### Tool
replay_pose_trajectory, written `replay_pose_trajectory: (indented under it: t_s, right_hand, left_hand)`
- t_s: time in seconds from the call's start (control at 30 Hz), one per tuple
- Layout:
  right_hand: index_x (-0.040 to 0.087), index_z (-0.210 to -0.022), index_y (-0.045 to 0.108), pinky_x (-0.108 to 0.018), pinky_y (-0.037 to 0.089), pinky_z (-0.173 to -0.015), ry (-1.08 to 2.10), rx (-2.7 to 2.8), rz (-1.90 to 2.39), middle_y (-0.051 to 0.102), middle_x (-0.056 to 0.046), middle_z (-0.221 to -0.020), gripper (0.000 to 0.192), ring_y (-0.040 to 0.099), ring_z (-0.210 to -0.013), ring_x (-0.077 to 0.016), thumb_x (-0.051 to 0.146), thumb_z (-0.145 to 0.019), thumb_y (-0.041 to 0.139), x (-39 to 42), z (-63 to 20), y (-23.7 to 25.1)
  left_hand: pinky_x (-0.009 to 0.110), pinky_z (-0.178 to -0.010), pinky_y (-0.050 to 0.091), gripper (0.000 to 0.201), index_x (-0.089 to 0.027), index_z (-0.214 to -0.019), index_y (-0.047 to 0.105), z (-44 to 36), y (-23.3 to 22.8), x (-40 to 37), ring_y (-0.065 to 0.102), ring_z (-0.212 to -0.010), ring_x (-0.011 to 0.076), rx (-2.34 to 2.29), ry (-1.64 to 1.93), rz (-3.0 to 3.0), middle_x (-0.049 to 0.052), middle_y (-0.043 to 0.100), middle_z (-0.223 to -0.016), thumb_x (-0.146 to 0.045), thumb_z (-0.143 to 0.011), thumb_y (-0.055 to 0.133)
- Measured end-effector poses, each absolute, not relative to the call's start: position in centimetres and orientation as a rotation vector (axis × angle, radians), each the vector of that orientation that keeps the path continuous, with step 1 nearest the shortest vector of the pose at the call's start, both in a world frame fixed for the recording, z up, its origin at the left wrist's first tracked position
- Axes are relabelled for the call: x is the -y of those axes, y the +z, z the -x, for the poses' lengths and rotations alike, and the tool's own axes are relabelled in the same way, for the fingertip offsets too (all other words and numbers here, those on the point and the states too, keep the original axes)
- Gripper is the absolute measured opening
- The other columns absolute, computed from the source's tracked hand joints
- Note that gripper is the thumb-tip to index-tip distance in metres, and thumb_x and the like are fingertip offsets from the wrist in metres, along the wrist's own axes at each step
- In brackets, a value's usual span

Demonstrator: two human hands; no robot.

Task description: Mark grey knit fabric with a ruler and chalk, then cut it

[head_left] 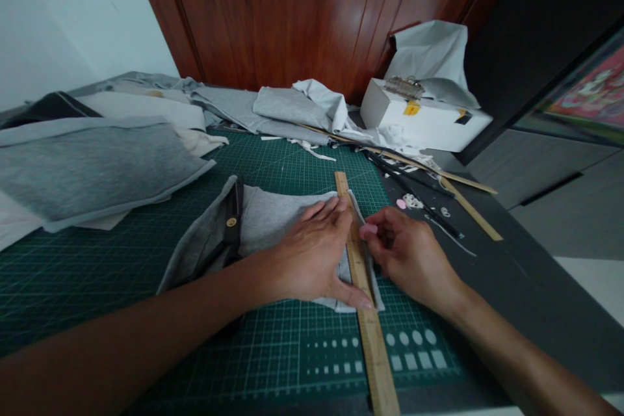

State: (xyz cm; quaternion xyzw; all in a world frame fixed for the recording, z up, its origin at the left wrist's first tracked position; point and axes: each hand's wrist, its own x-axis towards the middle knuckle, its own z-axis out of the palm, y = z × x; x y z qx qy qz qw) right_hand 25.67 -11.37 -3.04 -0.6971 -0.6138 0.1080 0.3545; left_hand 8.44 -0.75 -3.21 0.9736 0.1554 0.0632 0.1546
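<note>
A grey fabric piece [273, 218] with a dark strip and a brass snap lies on the green cutting mat [146, 260]. A wooden ruler [373, 338] runs along the fabric's right edge, from far to near. My left hand [312, 253] lies flat on the fabric and presses the ruler with fingers and thumb. My right hand [407, 253] sits just right of the ruler, fingers pinched on a small pink chalk piece [368, 231] that touches the ruler's edge.
Folded grey and white fabric [92, 169] is stacked at the left. More cloth [292, 107] lies at the back. A white box [424, 120] stands at the back right. Wooden strips [463, 198] and small scraps lie right of the mat.
</note>
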Motion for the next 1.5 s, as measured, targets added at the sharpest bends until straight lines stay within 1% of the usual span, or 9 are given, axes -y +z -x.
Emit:
replay_pose_trajectory:
  t_s: [0.17,0.33,0.47,0.6,0.8,1.03,1.23,1.37,1.5]
  right_hand:
    - [0.024,-0.09,0.06,-0.026,0.044,-0.045,0.423,1.556,1.802,0.067,0.0,-0.067,0.011,0.061,-0.051,-0.0159,0.032,-0.097,0.059,12.5,-25.4,-3.1]
    - [0.025,-0.088,0.06,-0.026,0.042,-0.043,0.476,1.602,1.809,0.066,0.0,-0.068,0.011,0.059,-0.051,-0.0154,0.03,-0.097,0.057,13.1,-25.5,-2.5]
    - [0.024,-0.085,0.061,-0.026,0.041,-0.044,0.483,1.683,1.807,0.066,0.001,-0.065,0.008,0.058,-0.049,-0.0147,0.026,-0.093,0.059,12.2,-26.0,-1.6]
    - [0.023,-0.08,0.063,-0.025,0.037,-0.04,0.467,1.716,1.842,0.066,0.002,-0.06,0.007,0.052,-0.039,-0.0123,0.022,-0.086,0.06,9.9,-26.7,-1.0]
    - [0.022,-0.079,0.066,-0.026,0.037,-0.041,0.384,1.704,1.903,0.065,0.003,-0.055,0.006,0.052,-0.037,-0.0126,0.018,-0.081,0.062,6.8,-27.5,-0.6]
    - [0.021,-0.08,0.069,-0.026,0.039,-0.049,0.277,1.713,1.918,0.067,0.001,-0.064,0.007,0.057,-0.052,-0.0148,0.016,-0.079,0.065,6.3,-27.8,-0.9]
    - [0.02,-0.095,0.07,-0.027,0.045,-0.049,0.329,1.665,1.891,0.07,0.0,-0.067,0.01,0.062,-0.053,-0.0164,0.027,-0.092,0.064,8.1,-27.7,-1.0]
    - [0.02,-0.1,0.064,-0.03,0.055,-0.065,0.282,1.672,1.682,0.074,-0.004,-0.084,0.015,0.071,-0.072,-0.0185,0.035,-0.101,0.062,11.6,-26.6,-0.3]
    - [0.022,-0.116,0.06,-0.029,0.058,-0.081,0.39,1.963,1.461,0.073,-0.006,-0.105,0.013,0.072,-0.095,-0.0174,0.021,-0.107,0.051,15.3,-25.3,-0.9]
  left_hand:
    - [0.047,-0.129,0.012,0.137,0.002,-0.161,0.012,-8.5,-3.2,0.7,0.012,-0.16,0.0392,-0.466,0.143,-2.798,0.032,0.012,-0.17,-0.087,-0.07,0.063]
    - [0.047,-0.129,0.014,0.136,-0.001,-0.161,0.009,-8.4,-3.2,0.8,0.012,-0.16,0.039,-0.458,0.157,-2.786,0.032,0.012,-0.17,-0.087,-0.07,0.062]
    - [0.05,-0.128,0.016,0.133,-0.003,-0.161,0.012,-8.3,-3.2,0.8,0.013,-0.16,0.0398,-0.454,0.171,-2.782,0.031,0.016,-0.17,-0.085,-0.07,0.065]
    - [0.05,-0.129,0.014,0.134,-0.001,-0.159,0.016,-8.5,-3.1,0.8,0.014,-0.16,0.04,-0.442,0.181,-2.79,0.031,0.016,-0.17,-0.085,-0.069,0.067]
    - [0.049,-0.13,0.011,0.134,0.002,-0.158,0.021,-8.6,-2.8,0.9,0.013,-0.16,0.0412,-0.45,0.154,-2.798,0.032,0.017,-0.169,-0.085,-0.068,0.068]
    - [0.05,-0.13,0.012,0.13,-0.001,-0.158,0.024,-8.4,-2.8,0.9,0.015,-0.16,0.04,-0.435,0.171,-2.796,0.03,0.017,-0.17,-0.087,-0.07,0.064]
    - [0.051,-0.13,0.013,0.126,-0.007,-0.157,0.03,-8.5,-3.1,0.7,0.018,-0.159,0.0406,-0.406,0.225,-2.792,0.028,0.021,-0.17,-0.09,-0.069,0.062]
    - [0.051,-0.129,0.016,0.124,-0.013,-0.155,0.034,-8.4,-3.5,0.5,0.023,-0.158,0.0403,-0.362,0.336,-2.768,0.024,0.03,-0.167,-0.091,-0.064,0.067]
    - [0.051,-0.127,0.022,0.106,-0.017,-0.142,0.049,-8.3,-3.3,0.5,0.031,-0.155,0.0379,-0.364,0.356,-2.748,0.02,0.041,-0.162,-0.088,-0.066,0.068]
